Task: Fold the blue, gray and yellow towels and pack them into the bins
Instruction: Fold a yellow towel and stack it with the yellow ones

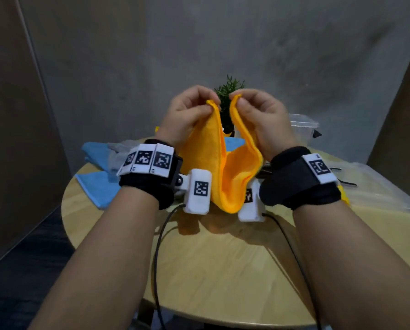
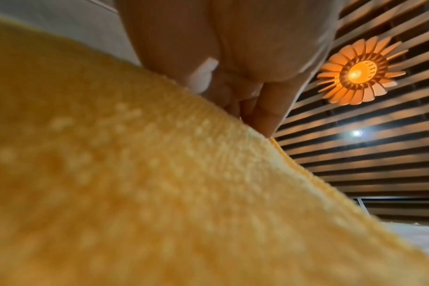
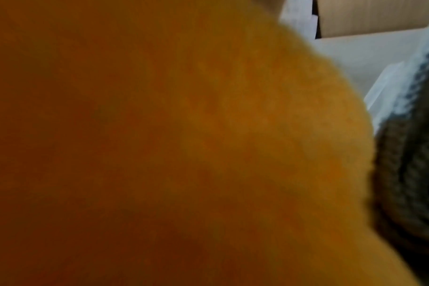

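Observation:
A yellow towel (image 1: 223, 172) hangs in the air above the round wooden table (image 1: 223, 270), sagging in a U between my hands. My left hand (image 1: 194, 108) pinches one top corner and my right hand (image 1: 253, 108) pinches the other, the two corners close together. The towel (image 2: 159, 193) fills most of the left wrist view below the left hand's fingers (image 2: 265, 114). In the right wrist view the towel (image 3: 184, 154) blocks nearly everything and the hand is hidden. Blue towels (image 1: 97, 184) lie on the table at the left, with a gray one (image 1: 118, 153) partly behind my left wrist.
A clear plastic bin (image 1: 302, 126) stands at the back right of the table, and a clear lid or bin (image 1: 384, 189) lies at the right edge. A small green plant (image 1: 229, 91) stands behind the towel. Black cables (image 1: 158, 246) run from my wrists across the table's front.

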Demonstrator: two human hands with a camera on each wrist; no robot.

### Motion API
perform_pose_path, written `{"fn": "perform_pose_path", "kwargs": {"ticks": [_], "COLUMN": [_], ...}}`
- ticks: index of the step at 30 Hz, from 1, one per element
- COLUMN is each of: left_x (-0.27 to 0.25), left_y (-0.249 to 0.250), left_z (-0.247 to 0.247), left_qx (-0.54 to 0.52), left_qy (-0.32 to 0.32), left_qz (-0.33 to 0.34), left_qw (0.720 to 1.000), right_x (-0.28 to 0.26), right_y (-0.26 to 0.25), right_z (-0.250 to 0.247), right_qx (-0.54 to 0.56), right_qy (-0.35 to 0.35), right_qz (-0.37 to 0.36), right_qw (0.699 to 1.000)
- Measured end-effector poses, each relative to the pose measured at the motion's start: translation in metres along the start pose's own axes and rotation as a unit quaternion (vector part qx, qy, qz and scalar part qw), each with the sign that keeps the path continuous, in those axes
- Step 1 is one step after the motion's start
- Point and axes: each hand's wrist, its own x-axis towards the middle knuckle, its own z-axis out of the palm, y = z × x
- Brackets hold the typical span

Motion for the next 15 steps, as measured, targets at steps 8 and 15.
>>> {"fn": "perform_pose_path", "kwargs": {"ticks": [8, 15], "left_x": [-0.0014, -0.0031], "left_y": [0.0034, 0.0072], "left_z": [0.0031, 0.0067], "left_qx": [-0.070, -0.093], "left_qy": [-0.022, -0.018], "left_qz": [-0.012, -0.020], "left_qw": [0.997, 0.995], "right_x": [-0.0003, -0.0012], "right_y": [0.0010, -0.0023], "right_z": [0.0025, 0.0007], "right_qx": [0.048, 0.091], "right_qy": [-0.044, -0.070], "right_qz": [0.022, 0.025], "right_qw": [0.998, 0.993]}}
